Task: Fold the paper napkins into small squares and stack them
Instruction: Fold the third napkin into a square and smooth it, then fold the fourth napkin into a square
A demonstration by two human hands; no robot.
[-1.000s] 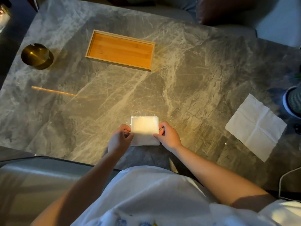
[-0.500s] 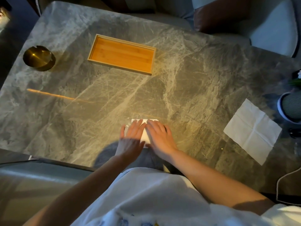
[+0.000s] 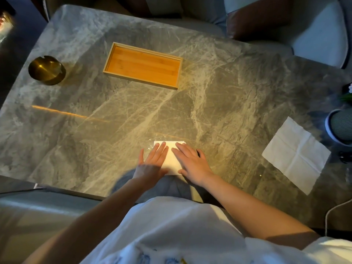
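1. From the head camera I see a folded napkin [image 3: 172, 159], a small white square, lying flat on the near middle of the grey marble table [image 3: 219, 103], close to the edge nearest the person.
2. The left hand [image 3: 152, 162] lies palm down on the napkin's left side, fingers spread and flat, gripping nothing. Its outline is slightly blurred.
3. The right hand [image 3: 192, 164] lies palm down on the napkin's right side, fingers stretched out and slightly apart, pressing rather than pinching.
4. Between the two hands I can see a strip of white paper, along with the napkin's far edge beyond the fingertips.
5. An unfolded napkin [image 3: 296, 155] lies flat well off to the right, turned like a diamond, with crease lines crossing it.
6. A shallow wooden tray [image 3: 142, 65] sits on the far side of the table, left of centre, well apart from both napkins.
7. A round brass-coloured ashtray [image 3: 46, 70] stands near the far left corner.
8. At the right edge I see part of a round ribbed object [image 3: 341, 128]; I cannot tell what it is.
9. The person's white shirt [image 3: 171, 231] fills the bottom of the view.
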